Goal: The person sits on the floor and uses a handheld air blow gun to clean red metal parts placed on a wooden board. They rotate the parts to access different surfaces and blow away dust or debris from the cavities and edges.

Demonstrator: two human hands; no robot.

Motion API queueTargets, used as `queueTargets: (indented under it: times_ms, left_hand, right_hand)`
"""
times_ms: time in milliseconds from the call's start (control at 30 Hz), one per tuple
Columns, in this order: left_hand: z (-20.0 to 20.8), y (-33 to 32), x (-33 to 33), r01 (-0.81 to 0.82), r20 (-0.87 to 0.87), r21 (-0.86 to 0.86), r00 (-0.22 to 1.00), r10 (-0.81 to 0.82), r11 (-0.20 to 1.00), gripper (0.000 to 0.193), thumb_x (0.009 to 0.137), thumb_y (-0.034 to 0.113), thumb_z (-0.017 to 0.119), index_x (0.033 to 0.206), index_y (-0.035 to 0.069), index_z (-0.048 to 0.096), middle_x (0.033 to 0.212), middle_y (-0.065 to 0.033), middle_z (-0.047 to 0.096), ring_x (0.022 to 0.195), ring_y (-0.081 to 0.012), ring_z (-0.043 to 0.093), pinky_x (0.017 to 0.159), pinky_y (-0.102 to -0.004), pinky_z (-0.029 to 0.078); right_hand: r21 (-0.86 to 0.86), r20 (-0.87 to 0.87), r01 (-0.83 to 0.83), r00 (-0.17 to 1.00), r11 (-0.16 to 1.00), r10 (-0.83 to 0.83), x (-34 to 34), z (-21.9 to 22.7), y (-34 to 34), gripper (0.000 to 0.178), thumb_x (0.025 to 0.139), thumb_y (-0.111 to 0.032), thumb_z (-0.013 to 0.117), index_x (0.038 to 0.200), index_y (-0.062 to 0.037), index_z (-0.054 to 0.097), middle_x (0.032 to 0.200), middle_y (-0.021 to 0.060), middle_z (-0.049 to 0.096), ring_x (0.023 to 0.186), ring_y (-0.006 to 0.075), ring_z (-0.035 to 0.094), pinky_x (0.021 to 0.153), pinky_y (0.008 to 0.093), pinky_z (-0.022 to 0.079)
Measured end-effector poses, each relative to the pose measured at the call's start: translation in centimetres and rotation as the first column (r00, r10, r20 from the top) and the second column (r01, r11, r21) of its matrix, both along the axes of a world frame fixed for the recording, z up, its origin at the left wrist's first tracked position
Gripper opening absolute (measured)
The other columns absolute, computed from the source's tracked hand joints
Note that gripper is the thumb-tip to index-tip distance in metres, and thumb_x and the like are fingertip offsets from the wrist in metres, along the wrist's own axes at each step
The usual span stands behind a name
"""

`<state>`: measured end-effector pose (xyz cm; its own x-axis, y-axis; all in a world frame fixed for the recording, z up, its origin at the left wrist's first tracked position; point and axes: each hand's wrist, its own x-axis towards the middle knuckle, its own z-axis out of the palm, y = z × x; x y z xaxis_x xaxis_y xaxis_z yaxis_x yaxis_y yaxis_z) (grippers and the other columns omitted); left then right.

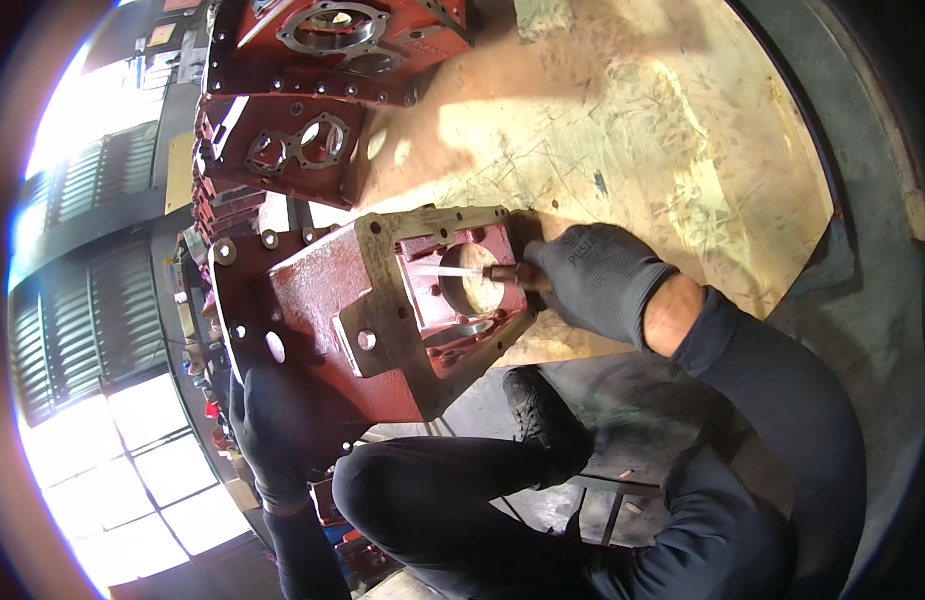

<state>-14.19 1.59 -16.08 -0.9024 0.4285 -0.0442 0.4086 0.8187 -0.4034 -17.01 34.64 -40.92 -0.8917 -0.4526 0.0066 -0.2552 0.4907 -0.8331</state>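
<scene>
Pinching brown-handled tool (507, 273) w/ R hand (594, 280), fingers curled round grip; aiming bright shaft (447, 270) left of them, over red casting (322, 275) set between both hands' fingers. Touching flange (244, 292), well left & below R fingers, w/ L hand (277, 430); can't tell if pinching or just propping, w/ fingers part hidden in shadow. Prob. mid-step scraping or filing inner edges. Next likely calls for firm L support & short, controlled strokes. Can see other red castings (282, 145) up-left of R fingers, w/ table (622, 150) beyond.

We see glossy painted metal on the housing (327, 285), its flange (384, 255) bare and dull; right glove (597, 280) matt knit; tool blade (447, 271) shiny; worktop (622, 150) scratched, patchily glossy.
</scene>
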Motion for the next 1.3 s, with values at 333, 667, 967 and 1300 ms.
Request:
queueTargets:
  times_ms: [333, 667, 967, 1300]
  left_hand:
    - [0.0, 1.9, 0.3, -0.056, -0.007, -0.113, 0.998, 0.056, 0.992, 0.051, 0.095, 0.017, 0.056, 0.143, -0.001, 0.049, 0.152, -0.0197, 0.046, 0.132, -0.0372, 0.053, 0.104, -0.0449, 0.047]
    - [0.0, -2.4, 0.6, -0.052, 0.012, -0.019, 0.999, 0.052, 0.998, 0.054, 0.092, 0.017, 0.061, 0.143, 0.001, 0.05, 0.146, -0.0184, 0.052, 0.128, -0.0365, 0.056, 0.103, -0.0447, 0.048]
    - [-0.3, -0.4, 1.3, -0.045, -0.12, -0.11, 0.992, 0.032, 0.993, 0.041, 0.095, 0.012, 0.056, 0.136, 0.002, 0.056, 0.132, -0.0162, 0.06, 0.117, -0.0346, 0.061, 0.097, -0.0422, 0.051]
    - [0.0, -2.7, 1.5, -0.166, -0.066, -0.068, 0.985, 0.161, 0.984, 0.034, 0.101, 0.003, 0.05, 0.134, -0.002, 0.055, 0.136, -0.0217, 0.055, 0.123, -0.0359, 0.057, 0.102, -0.0413, 0.047]
  right_hand:
    - [0.077, 0.09, 0.143, 0.985, 0.987, -0.149, 6.5, -0.1, 4.4, 0.015, 0.086, -0.014, 0.064, 0.098, -0.0059, 0.064, 0.08, 0.0191, 0.07, 0.078, 0.038, 0.07, 0.07, 0.0488, 0.054]
    - [0.014, 0.157, 0.087, 0.984, 0.996, -0.088, 5.9, -0.6, 2.8, 0.019, 0.086, -0.015, 0.064, 0.1, -0.0041, 0.067, 0.083, 0.0213, 0.07, 0.084, 0.0395, 0.069, 0.077, 0.0495, 0.054]
    - [0.205, 0.131, -0.142, 0.985, 0.968, 0.117, 2.6, 2.7, 6.4, 0.019, 0.087, -0.014, 0.057, 0.099, -0.0048, 0.07, 0.09, 0.0212, 0.071, 0.089, 0.0376, 0.07, 0.083, 0.047, 0.054]
    - [0.236, 0.051, -0.154, 0.988, 0.96, 0.146, 0.7, 4.2, 7.1, 0.016, 0.081, -0.017, 0.067, 0.096, -0.0102, 0.068, 0.08, 0.0167, 0.069, 0.077, 0.0375, 0.068, 0.074, 0.0479, 0.052]
